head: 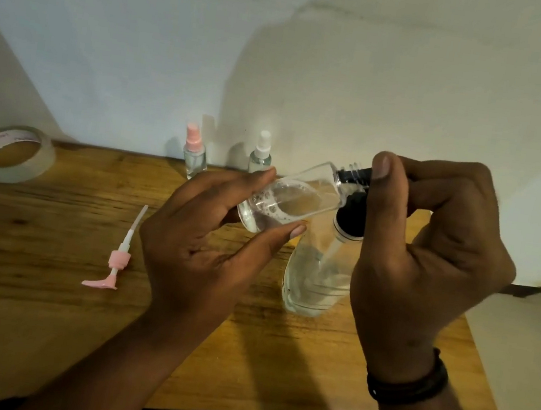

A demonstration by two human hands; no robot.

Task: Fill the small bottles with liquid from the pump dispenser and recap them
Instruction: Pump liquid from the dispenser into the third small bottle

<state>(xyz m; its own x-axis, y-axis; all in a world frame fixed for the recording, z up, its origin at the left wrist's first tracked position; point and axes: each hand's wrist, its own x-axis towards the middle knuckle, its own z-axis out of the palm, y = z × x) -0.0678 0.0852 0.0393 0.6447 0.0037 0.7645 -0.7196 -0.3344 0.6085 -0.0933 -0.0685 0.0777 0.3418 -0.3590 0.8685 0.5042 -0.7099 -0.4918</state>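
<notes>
My left hand holds a small clear bottle tilted on its side, its open threaded neck pointing right, with some foamy liquid inside. The black spout of the pump dispenser pokes into that neck. My right hand is curled round the black pump head, thumb on top. Below it stands the dispenser's clear bottle, holding liquid. A pink pump cap with its white tube lies loose on the table, left of my left hand.
Two capped small spray bottles stand at the back against the wall, one pink-topped, one white-topped. A roll of clear tape lies at the far left. The wooden table ends at the right near my right wrist.
</notes>
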